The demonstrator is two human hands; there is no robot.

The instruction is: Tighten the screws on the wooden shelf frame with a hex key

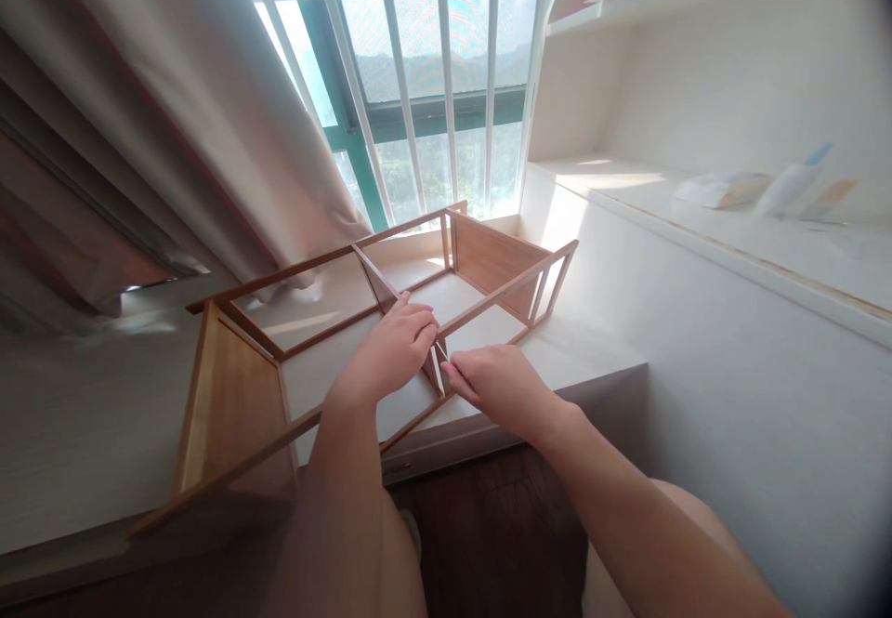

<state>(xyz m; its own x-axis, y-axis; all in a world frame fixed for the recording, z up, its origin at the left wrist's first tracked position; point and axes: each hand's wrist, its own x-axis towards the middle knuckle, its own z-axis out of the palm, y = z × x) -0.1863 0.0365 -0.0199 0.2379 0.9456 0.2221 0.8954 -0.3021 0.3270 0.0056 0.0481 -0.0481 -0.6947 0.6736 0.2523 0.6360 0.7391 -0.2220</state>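
Observation:
A light wooden shelf frame point(237, 395) lies on its side on a white window ledge point(84, 414), with a solid panel at each end and a divider panel point(376, 283) in the middle. My left hand point(390, 348) is curled over the near end of the divider where it meets the front rail point(502, 293). My right hand point(498, 386) is closed in a pinch right beside it, at the same joint. What its fingers hold is too small to make out.
A grey curtain point(174, 107) hangs at the left behind the frame. A barred window point(432, 98) is straight ahead. White built-in shelves point(697, 200) with a few tubes and packets stand at the right. Dark wood floor point(488, 525) lies below the ledge, by my knees.

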